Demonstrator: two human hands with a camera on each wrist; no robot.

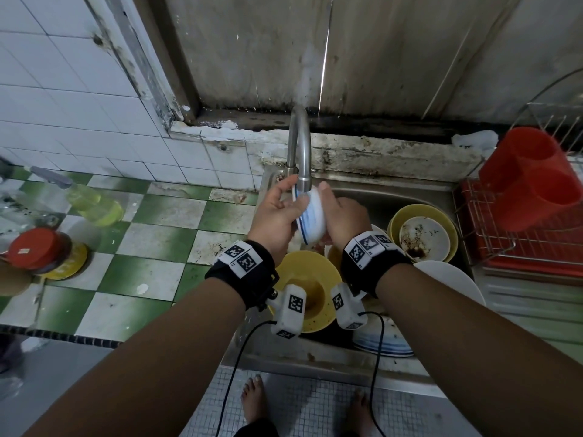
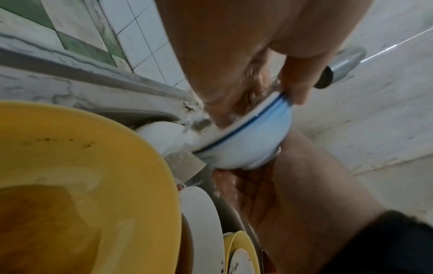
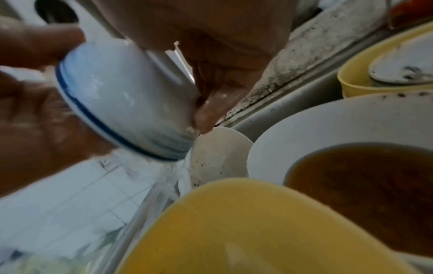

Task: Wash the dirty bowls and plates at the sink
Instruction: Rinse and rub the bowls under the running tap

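Bowl [image 1: 310, 216], white, blue rim, tilted under faucet [image 1: 301, 152] spout: left hand [image 1: 277, 216] grips rim, right hand [image 1: 342, 217] cups its base. Yellow bowl [image 1: 307, 288] below grip, stacked dishes [image 1: 422, 234] right, little room.

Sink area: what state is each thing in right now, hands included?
Bowl: tilted on edge under the tap, held by both hands.
Tap: running, water spilling off the bowl.
Left hand: grips the bowl's rim.
Right hand: holds the bowl's base.
Yellow bowl: holds brownish water, unwashed.
Soap bottle: lying on the counter.
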